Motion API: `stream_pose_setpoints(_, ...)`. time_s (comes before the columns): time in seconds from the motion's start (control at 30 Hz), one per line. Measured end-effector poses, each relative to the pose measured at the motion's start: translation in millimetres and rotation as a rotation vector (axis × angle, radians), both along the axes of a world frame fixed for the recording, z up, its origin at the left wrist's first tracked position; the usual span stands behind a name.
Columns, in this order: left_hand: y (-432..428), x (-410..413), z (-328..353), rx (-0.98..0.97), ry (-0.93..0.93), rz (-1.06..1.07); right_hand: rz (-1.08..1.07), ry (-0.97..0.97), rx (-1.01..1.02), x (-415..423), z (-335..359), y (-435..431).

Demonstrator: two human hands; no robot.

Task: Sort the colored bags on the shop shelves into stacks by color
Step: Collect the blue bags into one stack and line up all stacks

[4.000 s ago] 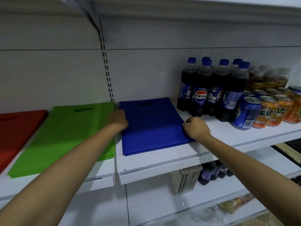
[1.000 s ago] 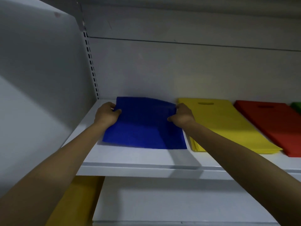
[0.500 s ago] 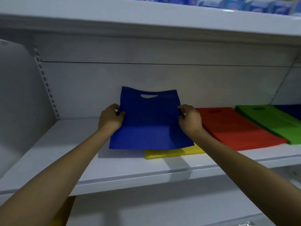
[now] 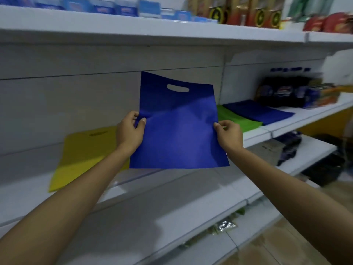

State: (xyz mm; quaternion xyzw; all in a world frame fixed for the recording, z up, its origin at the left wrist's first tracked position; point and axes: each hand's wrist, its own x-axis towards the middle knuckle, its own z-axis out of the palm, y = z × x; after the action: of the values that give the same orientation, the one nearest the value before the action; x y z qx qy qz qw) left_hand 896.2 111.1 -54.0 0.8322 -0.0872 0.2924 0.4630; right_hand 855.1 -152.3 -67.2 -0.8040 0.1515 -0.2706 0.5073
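Head view: my left hand (image 4: 129,133) and right hand (image 4: 229,137) each pinch a side edge of the blue bag (image 4: 177,131), held upright mid-frame; the blue stack (image 4: 257,111) lies centre right

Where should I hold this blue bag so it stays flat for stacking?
By its two side edges, about halfway up, one hand from each side, as the left hand and right hand pinch it now. The blue bag is a thin, limp sheet held upright, handle cut-out on top; pinched at both edges it likely stays spread.
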Motion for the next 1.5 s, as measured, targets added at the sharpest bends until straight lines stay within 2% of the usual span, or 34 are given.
stream_pose_setpoints(0.13, -82.0, -1.5, -4.3, -0.012, 0.033, -0.137, -0.103, 0.016, -0.049, -34.8, -5.5, -78.8)
stream_pose_setpoints(0.27, -157.1, -6.6, -3.0, -0.054, 0.045, -0.272, -0.192, 0.019, -0.01, -61.9, -9.6, -145.4)
stream_pose_setpoints(0.47, -250.4, 1.0, 2.1, -0.206, 0.142, -0.348, -0.225, 0.038, 0.174, -68.2, -27.6, -216.8)
stream_pose_setpoints(0.63, -308.4, 33.6, -3.0, -0.222, 0.189, -0.4, -0.265, 0.026, 0.12, -52.3, -34.2, -266.6)
stream_pose_setpoints(0.87, -383.9, 113.0, 1.2, -0.208, 0.183, -0.447, -0.309, 0.001, -0.043, 15.4, -4.6, -348.7)
stream_pose_setpoints(1.0, -418.6, 166.1, 16.0, -0.087, 0.134, -0.4, -0.31, -0.004, -0.15, 64.9, 25.0, -399.0)
stream_pose_setpoints(1.2, -435.4, 221.5, 23.3, 0.054, 0.175, -0.367, -0.183, 0.097, -0.337, 142.8, 55.8, -453.3)
stream_pose_setpoints(1.4, -448.0, 261.6, 9.7, 0.04, 0.223, -0.227, -0.039, 0.183, -0.48, 223.0, 57.3, -490.8)
stream_pose_setpoints(1.5, -462.8, 268.2, -2.0, 0.16, 0.269, -0.147, 0.068, 0.211, -0.571, 261.0, 45.7, -515.3)
